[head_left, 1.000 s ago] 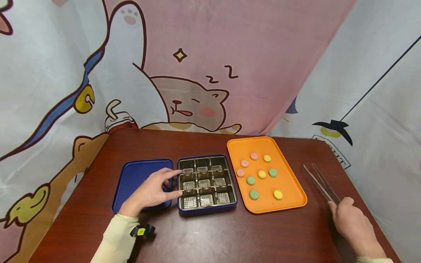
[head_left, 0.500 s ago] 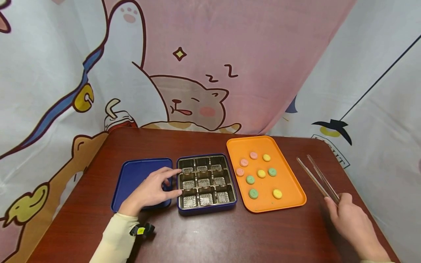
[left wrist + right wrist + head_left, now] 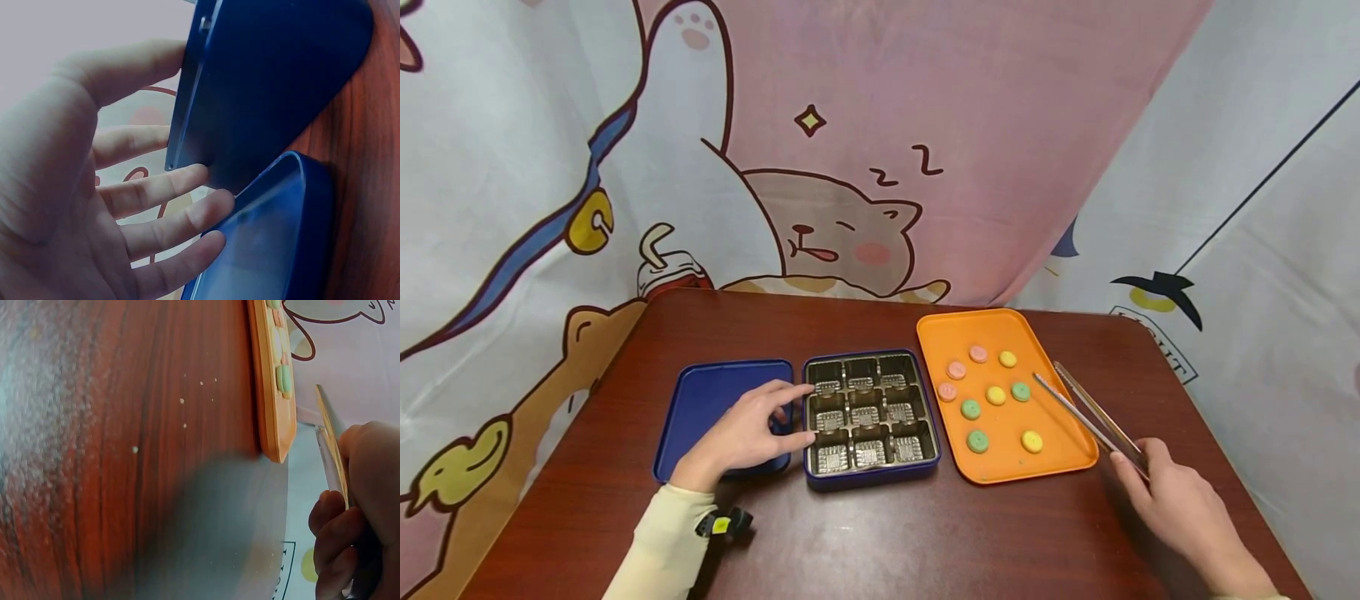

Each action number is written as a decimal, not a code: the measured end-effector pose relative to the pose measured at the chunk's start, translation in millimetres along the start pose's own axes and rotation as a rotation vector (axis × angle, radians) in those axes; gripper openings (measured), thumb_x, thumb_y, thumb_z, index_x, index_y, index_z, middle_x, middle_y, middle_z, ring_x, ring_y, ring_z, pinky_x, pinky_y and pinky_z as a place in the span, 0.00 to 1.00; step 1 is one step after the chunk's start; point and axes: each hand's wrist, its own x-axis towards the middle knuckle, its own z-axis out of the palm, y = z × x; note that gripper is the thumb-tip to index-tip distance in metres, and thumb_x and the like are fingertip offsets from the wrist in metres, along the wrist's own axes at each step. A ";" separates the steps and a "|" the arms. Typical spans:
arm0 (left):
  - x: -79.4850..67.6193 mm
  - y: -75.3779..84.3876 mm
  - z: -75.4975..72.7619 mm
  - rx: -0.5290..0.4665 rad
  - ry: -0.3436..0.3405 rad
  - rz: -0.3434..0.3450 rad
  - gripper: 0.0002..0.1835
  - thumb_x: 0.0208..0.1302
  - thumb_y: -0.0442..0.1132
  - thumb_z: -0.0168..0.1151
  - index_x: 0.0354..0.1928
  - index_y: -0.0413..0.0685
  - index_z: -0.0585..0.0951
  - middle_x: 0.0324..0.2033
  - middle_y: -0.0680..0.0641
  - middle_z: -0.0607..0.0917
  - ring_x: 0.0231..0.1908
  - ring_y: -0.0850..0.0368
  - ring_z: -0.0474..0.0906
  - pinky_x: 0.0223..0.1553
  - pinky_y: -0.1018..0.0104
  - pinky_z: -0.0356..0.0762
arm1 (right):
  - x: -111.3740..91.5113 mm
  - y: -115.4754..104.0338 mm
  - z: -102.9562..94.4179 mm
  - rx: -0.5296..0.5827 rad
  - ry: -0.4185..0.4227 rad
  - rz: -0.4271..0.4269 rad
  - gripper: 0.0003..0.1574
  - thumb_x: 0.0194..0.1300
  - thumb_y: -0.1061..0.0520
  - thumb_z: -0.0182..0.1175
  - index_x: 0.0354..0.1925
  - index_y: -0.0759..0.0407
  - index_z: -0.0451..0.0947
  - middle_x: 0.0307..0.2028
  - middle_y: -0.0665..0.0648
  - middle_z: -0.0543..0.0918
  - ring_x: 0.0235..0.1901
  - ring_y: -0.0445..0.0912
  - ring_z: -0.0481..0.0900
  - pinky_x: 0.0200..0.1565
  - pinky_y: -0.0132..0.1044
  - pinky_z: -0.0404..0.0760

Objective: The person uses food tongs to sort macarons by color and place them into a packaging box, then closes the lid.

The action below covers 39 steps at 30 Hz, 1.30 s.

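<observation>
My left hand (image 3: 748,429) rests at the left side of a blue tin (image 3: 874,477), thumb and fingertips touching its rim. A metallic insert (image 3: 865,408) with several bare compartments fills the tin. In the left wrist view, the fingers are spread and loosely extended against the tin's dark wall (image 3: 269,75). My right hand (image 3: 1183,512) grips a pair of metal tongs (image 3: 1097,409), whose tips stand apart over the right edge of an orange tray (image 3: 1063,433). Pink macarons (image 3: 957,370), yellow macarons (image 3: 1032,442) and green macarons (image 3: 977,442) lie spread on the tray.
A blue lid (image 3: 711,400) lies left of the tin, partly under the left hand. Tin and tray stand side by side on the brown table (image 3: 880,542). A printed cloth (image 3: 1037,125) hangs behind the table. Small crumbs (image 3: 182,400) dot the tabletop in the right wrist view.
The right hand has moved left with the tongs, bringing their tips from the bare table to over the tray's right edge. The left hand, tin and macarons have stayed in place.
</observation>
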 end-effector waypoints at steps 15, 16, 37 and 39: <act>-0.6 -1.7 0.7 -0.003 0.004 0.001 0.38 0.63 0.56 0.76 0.73 0.53 0.77 0.57 0.47 0.81 0.42 0.55 0.83 0.43 0.56 0.80 | -0.3 -8.3 9.3 -0.066 -0.002 -0.104 0.30 0.80 0.38 0.55 0.52 0.66 0.72 0.19 0.51 0.70 0.20 0.47 0.68 0.23 0.44 0.67; -0.7 -1.7 0.7 -0.004 0.003 0.001 0.38 0.63 0.56 0.76 0.73 0.53 0.77 0.57 0.47 0.81 0.42 0.55 0.83 0.43 0.56 0.80 | -0.5 -8.1 10.3 -0.068 -0.007 -0.105 0.30 0.80 0.38 0.55 0.52 0.65 0.72 0.19 0.51 0.70 0.20 0.47 0.68 0.22 0.44 0.66; -0.2 -2.5 0.3 -0.008 0.002 -0.007 0.39 0.63 0.58 0.75 0.73 0.54 0.77 0.58 0.48 0.81 0.42 0.57 0.83 0.42 0.56 0.80 | 0.6 -8.0 15.1 -0.097 0.021 -0.159 0.23 0.80 0.41 0.58 0.51 0.60 0.74 0.17 0.50 0.69 0.18 0.46 0.66 0.20 0.44 0.66; -0.2 -2.9 0.4 -0.011 0.001 -0.005 0.39 0.63 0.58 0.75 0.73 0.54 0.77 0.58 0.49 0.81 0.42 0.57 0.83 0.42 0.57 0.80 | 0.7 -8.2 15.4 -0.101 0.027 -0.164 0.22 0.80 0.42 0.58 0.51 0.60 0.75 0.16 0.49 0.70 0.17 0.46 0.66 0.20 0.43 0.66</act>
